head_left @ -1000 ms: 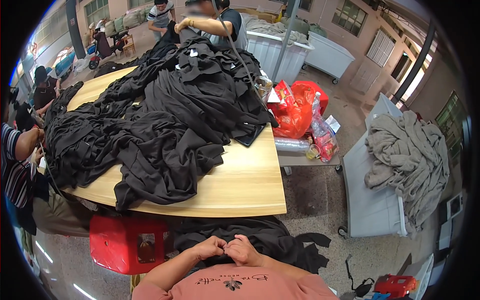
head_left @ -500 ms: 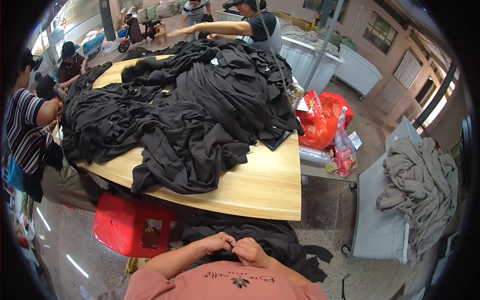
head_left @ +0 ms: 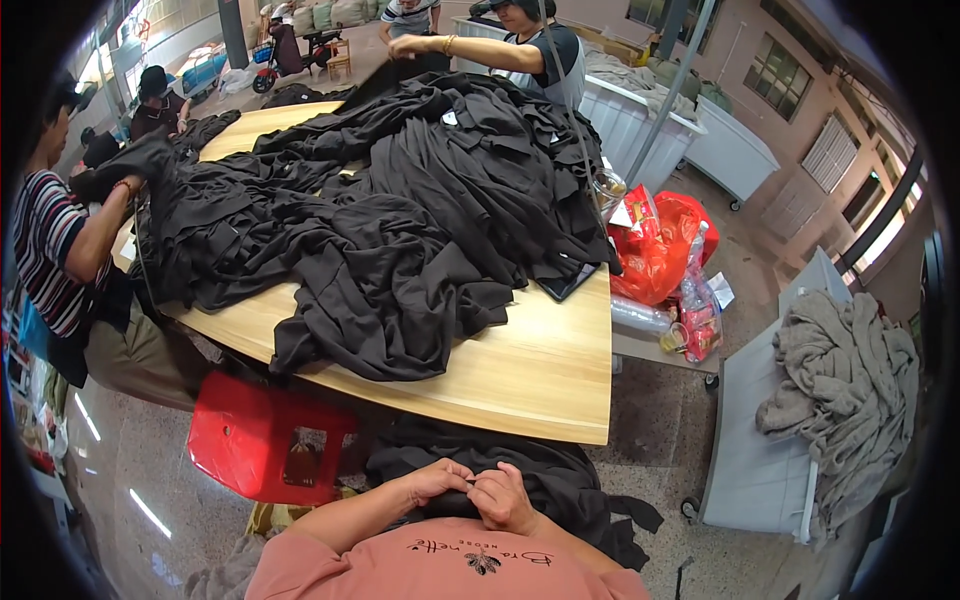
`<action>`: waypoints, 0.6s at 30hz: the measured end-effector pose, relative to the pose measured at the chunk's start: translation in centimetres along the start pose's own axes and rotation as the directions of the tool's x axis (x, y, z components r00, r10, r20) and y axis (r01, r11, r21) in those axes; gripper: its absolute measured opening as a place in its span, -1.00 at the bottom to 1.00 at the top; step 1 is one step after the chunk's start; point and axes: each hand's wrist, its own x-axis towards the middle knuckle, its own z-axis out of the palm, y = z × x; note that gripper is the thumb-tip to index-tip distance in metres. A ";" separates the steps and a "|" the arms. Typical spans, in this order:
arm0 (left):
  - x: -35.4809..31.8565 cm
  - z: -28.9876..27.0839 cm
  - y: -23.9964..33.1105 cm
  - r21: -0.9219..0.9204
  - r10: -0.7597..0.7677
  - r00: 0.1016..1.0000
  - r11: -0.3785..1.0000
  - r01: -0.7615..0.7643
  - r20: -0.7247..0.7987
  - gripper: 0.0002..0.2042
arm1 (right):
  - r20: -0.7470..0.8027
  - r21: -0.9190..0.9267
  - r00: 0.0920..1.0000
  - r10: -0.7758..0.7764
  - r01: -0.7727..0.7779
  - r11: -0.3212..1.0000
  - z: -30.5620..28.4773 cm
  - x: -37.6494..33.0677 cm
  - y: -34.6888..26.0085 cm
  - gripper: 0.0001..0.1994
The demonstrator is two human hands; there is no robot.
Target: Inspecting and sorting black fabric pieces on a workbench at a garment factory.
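My left hand (head_left: 437,479) and my right hand (head_left: 503,499) meet close to my chest, fingers pinched on the edge of a black garment (head_left: 555,482) that lies on my lap below the table edge. In front of me stands a wooden table (head_left: 530,375) bearing a large heap of black garments (head_left: 400,220). My pink shirt fills the bottom of the view.
A red plastic stool (head_left: 265,445) stands under the table at my left. A person in a striped shirt (head_left: 50,250) works at the left side, another person (head_left: 520,50) at the far end. Red bags (head_left: 660,250) and a cart with grey cloth (head_left: 840,390) sit to the right.
My hands stay together on the black garment at my chest. The view has shifted so the table and pile sit further right and closer. The person at the far end reaches out an arm.
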 end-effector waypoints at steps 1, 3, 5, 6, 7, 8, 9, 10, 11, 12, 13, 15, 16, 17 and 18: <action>-0.1 -0.1 -0.2 -0.048 0.003 1.000 0.999 -0.003 -0.002 -0.93 | 0.021 0.003 1.000 0.014 -0.014 1.000 0.0 0.0 0.0 -0.89; 0.0 0.1 -0.6 -0.042 0.046 0.999 0.998 -0.047 -0.016 -0.94 | 0.020 -0.004 0.998 0.063 -0.063 0.998 0.1 -0.2 0.0 -0.88; 0.0 0.2 -0.8 -0.037 0.087 0.996 0.995 -0.088 -0.032 -0.94 | 0.020 -0.009 0.994 0.112 -0.112 0.994 0.4 -0.5 0.2 -0.87; 0.0 0.2 -0.8 -0.018 0.123 0.991 0.992 -0.124 -0.055 -0.94 | 0.020 0.083 0.982 0.189 -0.190 0.978 0.5 -0.7 0.4 -0.86; 0.0 0.2 -0.9 0.002 0.157 0.984 0.987 -0.158 -0.079 -0.94 | 0.028 0.174 0.964 0.264 -0.265 0.948 0.7 -0.9 0.6 -0.86; -0.1 0.2 -1.1 0.000 0.162 0.984 0.987 -0.162 -0.076 -0.94 | 0.030 0.169 0.965 0.262 -0.263 0.950 0.7 -0.8 0.5 -0.86; -0.3 0.2 -1.3 0.006 0.176 0.980 0.984 -0.176 -0.091 -0.93 | 0.085 0.235 0.944 0.317 -0.329 0.915 0.6 -0.7 0.5 -0.88; -0.4 0.2 -1.6 0.012 0.190 0.976 0.982 -0.189 -0.106 -0.92 | 0.145 0.296 0.919 0.367 -0.394 0.870 0.5 -0.5 0.5 -0.89; -0.3 0.3 -1.6 0.009 0.187 0.976 0.982 -0.187 -0.109 -0.92 | 0.172 0.385 0.894 0.414 -0.448 0.807 0.5 -0.3 0.7 -0.91; -0.2 0.5 -1.7 0.035 0.191 0.972 0.982 -0.188 -0.138 -0.91 | 0.175 0.386 0.893 0.415 -0.450 0.805 0.4 -0.3 0.9 -0.91; -0.2 0.7 -1.6 0.060 0.197 0.966 0.980 -0.189 -0.167 -0.90 | 0.288 0.395 0.841 0.458 -0.540 0.743 0.2 -0.4 1.3 -0.92; -0.2 0.8 -1.4 0.116 0.209 0.962 0.975 -0.190 -0.177 -0.91 | 0.376 0.411 0.786 0.490 -0.616 0.673 0.4 -0.6 1.8 -0.92; -0.3 0.7 -1.1 0.174 0.226 0.957 0.965 -0.195 -0.183 -0.92 | 0.376 0.411 0.786 0.490 -0.616 0.672 0.6 -0.5 1.9 -0.92; -0.3 0.8 -1.1 0.169 0.223 0.957 0.967 -0.193 -0.185 -0.92 | 0.382 0.416 0.782 0.492 -0.621 0.664 0.8 -0.7 2.0 -0.91; -0.4 0.8 -1.0 0.202 0.242 0.950 0.958 -0.202 -0.197 -0.92 | 0.387 0.420 0.779 0.494 -0.625 0.658 0.8 -0.6 2.0 -0.90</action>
